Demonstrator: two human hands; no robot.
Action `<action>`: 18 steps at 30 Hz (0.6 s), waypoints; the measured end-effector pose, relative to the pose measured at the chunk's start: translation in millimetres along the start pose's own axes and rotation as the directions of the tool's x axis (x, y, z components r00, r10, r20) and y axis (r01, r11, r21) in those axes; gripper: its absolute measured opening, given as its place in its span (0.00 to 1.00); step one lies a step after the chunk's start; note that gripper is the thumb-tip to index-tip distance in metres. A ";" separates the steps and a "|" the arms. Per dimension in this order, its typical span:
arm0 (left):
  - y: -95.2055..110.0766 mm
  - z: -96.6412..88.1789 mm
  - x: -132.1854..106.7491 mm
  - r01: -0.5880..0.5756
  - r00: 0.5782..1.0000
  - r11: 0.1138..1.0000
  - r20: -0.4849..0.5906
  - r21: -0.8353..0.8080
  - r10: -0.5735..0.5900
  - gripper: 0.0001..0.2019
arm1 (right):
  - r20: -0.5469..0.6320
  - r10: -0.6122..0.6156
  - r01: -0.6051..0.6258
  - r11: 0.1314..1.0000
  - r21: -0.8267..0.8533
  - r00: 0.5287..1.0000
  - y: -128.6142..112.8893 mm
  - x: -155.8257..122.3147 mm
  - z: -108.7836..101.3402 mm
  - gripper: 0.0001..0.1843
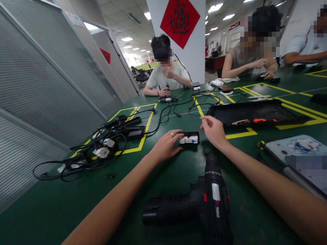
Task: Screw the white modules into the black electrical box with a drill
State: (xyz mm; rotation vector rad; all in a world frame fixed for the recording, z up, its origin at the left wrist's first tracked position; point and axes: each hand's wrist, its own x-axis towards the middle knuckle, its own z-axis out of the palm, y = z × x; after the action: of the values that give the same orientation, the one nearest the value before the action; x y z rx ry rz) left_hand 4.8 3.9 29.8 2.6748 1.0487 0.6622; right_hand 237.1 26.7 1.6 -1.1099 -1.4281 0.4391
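Note:
On the green table sits a small black open-sided case [198, 139] with a white part with blue bits [188, 140] inside it. My left hand [166, 144], a ring on one finger, grips the left end of this case between fingers and thumb. Just right of the case, my right hand [214, 131] is raised with its fingers curled and drawn together. Whatever may be between those fingertips is too small to tell. A black cordless drill [214, 190] lies on its side nearest me, its chuck pointing away, below my right hand.
Black cables and white-plugged devices [103, 151] are heaped at the left. A long black tray [230, 112] with an orange item [259, 120] stands at the right, beyond a tablet-like device in a blue case [301, 146]. Several people sit across the table.

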 end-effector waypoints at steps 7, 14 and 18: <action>-19.3 33.9 23.9 0.133 0.980 0.974 -0.122 -0.183 -0.157 0.12 | 0.514 -0.237 0.390 0.897 -0.211 0.825 -19.1 -5.5 12.6 0.16; -22.2 29.9 17.5 0.269 0.958 0.920 -0.023 -0.284 -0.287 0.20 | 0.466 -0.150 0.234 0.964 -0.127 0.872 -9.3 -2.0 15.3 0.21; -16.7 11.6 9.8 0.374 0.923 0.889 0.016 -0.263 -0.383 0.25 | 0.254 -0.058 0.033 0.994 0.101 0.966 -8.4 9.7 12.9 0.21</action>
State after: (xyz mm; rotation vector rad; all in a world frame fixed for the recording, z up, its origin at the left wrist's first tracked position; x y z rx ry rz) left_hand 6.7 22.6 17.3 2.1560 1.3405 0.7117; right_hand 223.9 35.0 10.9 -0.9663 -1.6365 0.6302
